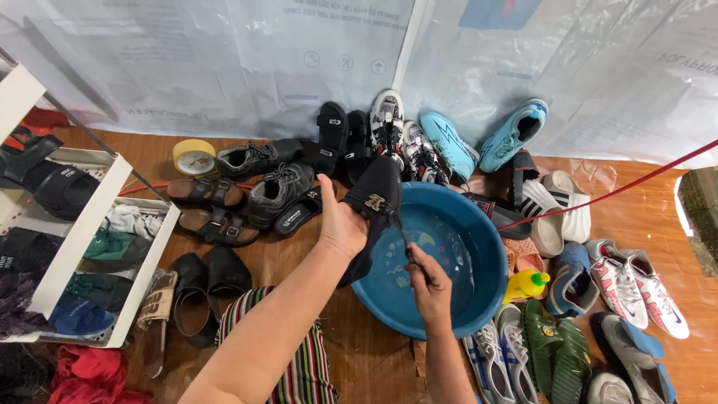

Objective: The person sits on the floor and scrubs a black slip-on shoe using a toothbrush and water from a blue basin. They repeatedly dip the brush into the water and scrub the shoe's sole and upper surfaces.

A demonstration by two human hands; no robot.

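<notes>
1. The left hand (pixel 342 223) grasps a black shoe (pixel 372 213) from its left side, fingers wrapped round the body, thumb up.
2. The shoe hangs in the air over the left rim of a blue basin (pixel 490 258), touching neither the floor nor the water.
3. Its long axis runs steeply, near upright in the view: one end points up and away toward the wall, the other down and toward the person, tilted slightly left. A metal buckle on the upper faces the camera.
4. The right hand (pixel 430 283) is clenched round a thin dark tool (pixel 404 241), likely a brush; its tip meets the shoe's right edge. What the tool is exactly cannot be told.
5. The basin sits on the wooden floor (pixel 374 359) with shallow water inside.
6. A yellow bottle (pixel 527 284) with a green cap lies just right of the basin.
7. Sandals, sneakers and slippers lie all round the basin; a white rack (pixel 82 239) with more shoes stands at left.
8. A red cord (pixel 613 191) runs from the basin's right side up to the right.
</notes>
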